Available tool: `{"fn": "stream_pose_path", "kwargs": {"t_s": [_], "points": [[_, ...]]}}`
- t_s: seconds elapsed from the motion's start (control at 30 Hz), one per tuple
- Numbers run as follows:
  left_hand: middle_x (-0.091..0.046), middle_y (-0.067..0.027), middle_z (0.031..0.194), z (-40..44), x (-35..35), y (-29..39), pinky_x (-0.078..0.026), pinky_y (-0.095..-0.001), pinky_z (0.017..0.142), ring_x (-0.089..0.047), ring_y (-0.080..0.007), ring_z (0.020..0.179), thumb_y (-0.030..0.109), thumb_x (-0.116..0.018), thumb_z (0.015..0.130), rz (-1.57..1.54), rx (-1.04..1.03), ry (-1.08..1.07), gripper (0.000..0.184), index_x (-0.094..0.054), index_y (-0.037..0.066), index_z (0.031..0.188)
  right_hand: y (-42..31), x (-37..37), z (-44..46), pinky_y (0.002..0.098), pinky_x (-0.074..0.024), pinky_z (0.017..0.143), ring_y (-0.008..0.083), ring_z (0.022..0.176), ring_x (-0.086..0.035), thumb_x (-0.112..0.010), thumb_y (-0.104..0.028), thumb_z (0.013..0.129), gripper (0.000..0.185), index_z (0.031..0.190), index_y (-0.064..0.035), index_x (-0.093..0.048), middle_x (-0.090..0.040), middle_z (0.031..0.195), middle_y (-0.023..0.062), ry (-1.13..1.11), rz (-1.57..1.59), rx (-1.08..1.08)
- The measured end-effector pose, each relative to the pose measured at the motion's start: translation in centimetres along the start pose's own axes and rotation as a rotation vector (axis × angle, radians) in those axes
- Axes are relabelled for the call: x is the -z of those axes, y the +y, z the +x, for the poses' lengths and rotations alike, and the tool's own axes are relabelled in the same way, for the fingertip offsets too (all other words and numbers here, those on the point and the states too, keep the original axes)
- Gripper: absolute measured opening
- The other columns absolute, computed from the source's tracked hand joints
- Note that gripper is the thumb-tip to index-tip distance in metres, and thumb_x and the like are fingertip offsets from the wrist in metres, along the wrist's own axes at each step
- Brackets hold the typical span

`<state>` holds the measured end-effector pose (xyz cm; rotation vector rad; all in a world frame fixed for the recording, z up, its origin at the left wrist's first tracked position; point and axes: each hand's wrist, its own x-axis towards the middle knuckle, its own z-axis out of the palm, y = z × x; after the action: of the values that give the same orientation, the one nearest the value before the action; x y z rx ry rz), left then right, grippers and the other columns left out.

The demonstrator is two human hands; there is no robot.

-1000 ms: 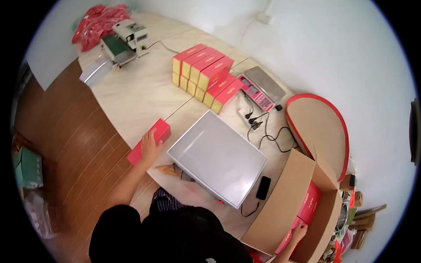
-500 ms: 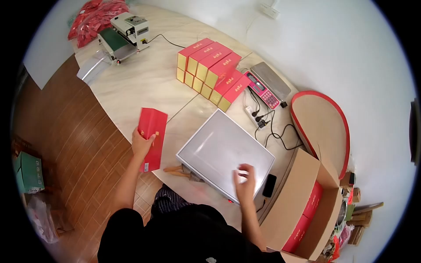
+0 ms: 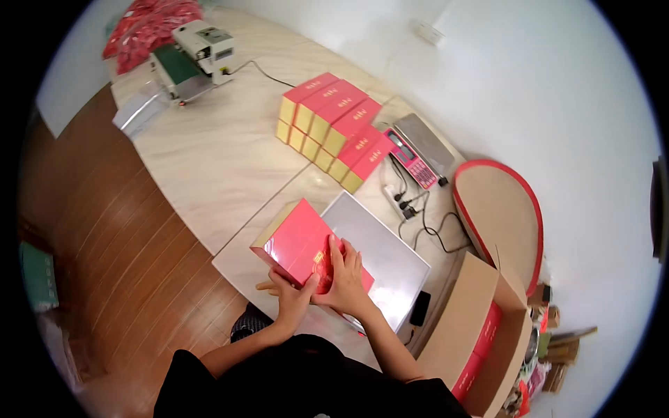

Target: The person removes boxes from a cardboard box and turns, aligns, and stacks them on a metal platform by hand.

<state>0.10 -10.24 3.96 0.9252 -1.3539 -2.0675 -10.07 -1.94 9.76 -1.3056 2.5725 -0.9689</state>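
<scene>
A red box (image 3: 296, 240) with gold-coloured ends and gold print is tilted over the left part of a flat silver-topped device (image 3: 394, 261). My left hand (image 3: 293, 299) grips the box at its near lower edge, with the thumb on the printed face. My right hand (image 3: 345, 282) holds the same box from the right, its fingers laid over the printed face. The two hands almost meet at the near edge. The underside of the box is hidden, so I cannot tell whether it touches the silver top.
Red-and-gold boxes (image 3: 327, 115) stand stacked beyond the device. Beside them are a pink scale (image 3: 411, 159) and a power strip (image 3: 397, 202) with cables. A phone (image 3: 420, 308) and an open carton (image 3: 453, 327) lie right. A green-belted machine (image 3: 182, 73) stands far left.
The red box has come from the left over the silver-topped device and turned to show its gold end. My right hand has moved left onto it. The view has shifted slightly.
</scene>
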Motion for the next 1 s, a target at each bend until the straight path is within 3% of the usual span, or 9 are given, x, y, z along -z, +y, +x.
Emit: {"fn": "stream_pose_path", "kwargs": {"t_s": [0.17,0.2,0.27,0.3,0.33,0.4,0.67,0.77,1.0], "points": [[-0.041,-0.0244,0.129,0.0,-0.9,-3.5,-0.039,-0.0371,0.100,-0.047,-0.0293,0.119,0.035,-0.074,0.080,0.290,0.005,-0.374,0.083,-0.022,-0.007,0.131,4.9,1.4,-4.5,0.0524,-0.0312,0.100,0.0455,0.118,-0.037,-0.082,-0.037,0.051,0.110,0.146,-0.0136,-0.031,-0.033,0.131,0.0285,-0.014,-0.105,-0.141],[-0.051,-0.0211,0.122,0.3,-0.1,-5.1,-0.044,-0.0358,0.094,-0.054,-0.0270,0.111,0.038,-0.072,0.082,0.447,-0.032,-0.479,0.080,-0.029,-0.007,0.133,6.4,1.5,-5.5,0.0522,-0.0315,0.098,0.0443,0.116,-0.038,-0.082,-0.038,0.051,0.109,0.145,-0.0157,-0.032,-0.033,0.130,0.0275,0.004,-0.120,-0.157],[-0.060,-0.0139,0.109,0.8,1.1,-4.0,-0.048,-0.0327,0.085,-0.062,-0.0219,0.097,0.036,-0.069,0.085,0.619,0.309,-0.766,0.067,-0.041,-0.003,0.132,8.2,2.1,-6.6,0.0522,-0.0302,0.099,0.0429,0.117,-0.037,-0.083,-0.040,0.049,0.106,0.142,-0.0172,-0.038,-0.034,0.130,0.0263,-0.011,-0.166,-0.192],[-0.063,-0.0092,0.094,0.8,2.1,-5.7,-0.050,-0.0293,0.075,-0.064,-0.0167,0.082,0.031,-0.064,0.089,0.545,0.237,-0.818,0.050,-0.049,0.001,0.127,8.9,2.1,-7.0,0.0521,-0.0304,0.099,0.0429,0.118,-0.036,-0.083,-0.040,0.049,0.105,0.142,-0.0178,-0.039,-0.034,0.130,0.0259,-0.031,-0.201,-0.187],[-0.063,-0.0092,0.094,0.7,2.9,-5.9,-0.050,-0.0293,0.075,-0.064,-0.0167,0.082,0.031,-0.064,0.089,0.554,0.256,-0.832,0.050,-0.049,0.001,0.127,9.5,2.0,-7.3,0.0521,-0.0307,0.099,0.0428,0.119,-0.036,-0.083,-0.039,0.049,0.104,0.141,-0.0184,-0.041,-0.034,0.130,0.0256,-0.047,-0.235,-0.176],[-0.061,-0.0073,0.094,1.4,4.2,-6.1,-0.049,-0.0273,0.073,-0.059,-0.0124,0.079,0.021,-0.056,0.095,0.537,0.252,-0.792,0.037,-0.050,0.002,0.126,10.0,1.6,-7.6,0.0522,-0.0305,0.099,0.0430,0.119,-0.036,-0.083,-0.040,0.049,0.102,0.140,-0.0191,-0.042,-0.034,0.130,0.0256,-0.084,-0.227,-0.188],[-0.063,-0.0081,0.092,2.3,9.4,-8.1,-0.049,-0.0263,0.075,-0.060,-0.0140,0.079,0.014,-0.053,0.094,0.536,0.343,-0.421,0.028,-0.056,0.004,0.120,12.8,0.7,-4.9,0.0520,-0.0290,0.101,0.0438,0.118,-0.036,-0.082,-0.041,0.050,0.098,0.139,-0.0230,-0.045,-0.033,0.131,0.0250,-0.141,-0.216,-0.098],[-0.063,-0.0084,0.093,1.6,8.1,-7.1,-0.050,-0.0264,0.075,-0.060,-0.0143,0.080,0.014,-0.052,0.095,0.583,0.448,-0.357,0.027,-0.055,0.004,0.120,14.6,1.1,-2.5,0.0528,-0.0287,0.101,0.0447,0.118,-0.037,-0.080,-0.046,0.051,0.101,0.141,-0.0222,-0.041,-0.036,0.128,0.0267,-0.144,-0.256,-0.057],[-0.063,-0.0086,0.095,0.0,7.0,-8.8,-0.049,-0.0259,0.076,-0.059,-0.0130,0.080,0.015,-0.052,0.096,0.504,0.460,-0.356,0.027,-0.055,0.003,0.120,19.5,1.1,3.3,0.0520,-0.0277,0.102,0.0434,0.118,-0.037,-0.079,-0.047,0.053,0.099,0.141,-0.0249,-0.041,-0.036,0.129,0.0267,-0.015,-0.300,-0.058]]}}
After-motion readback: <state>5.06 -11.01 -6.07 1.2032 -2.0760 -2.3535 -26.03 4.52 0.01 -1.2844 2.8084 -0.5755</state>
